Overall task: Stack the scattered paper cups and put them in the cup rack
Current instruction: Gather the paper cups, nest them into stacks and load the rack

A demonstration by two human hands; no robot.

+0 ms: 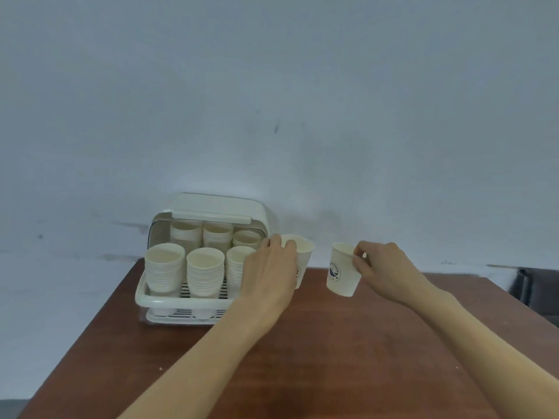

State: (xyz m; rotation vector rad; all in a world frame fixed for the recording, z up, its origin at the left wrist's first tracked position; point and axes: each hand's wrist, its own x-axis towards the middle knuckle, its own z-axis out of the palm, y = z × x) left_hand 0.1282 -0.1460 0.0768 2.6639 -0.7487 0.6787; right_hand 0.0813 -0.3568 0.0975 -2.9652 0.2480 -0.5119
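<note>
With my left hand (269, 267) gripping one paper cup (301, 252) mid-frame beside the cup rack (169, 300) and my right hand (382, 267) pinching another cup's (341, 272) rim, I should align both axes so they nest cleanly.

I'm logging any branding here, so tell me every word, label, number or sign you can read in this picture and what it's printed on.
Cup in the right hand: a round dark blue logo with a ring of letters, too blurred to read.
Cup in the left hand: part of a similar logo shows past the left hand, unreadable.
Stacked cups in the cup rack: no print shows.
Nothing else bears text.
</note>
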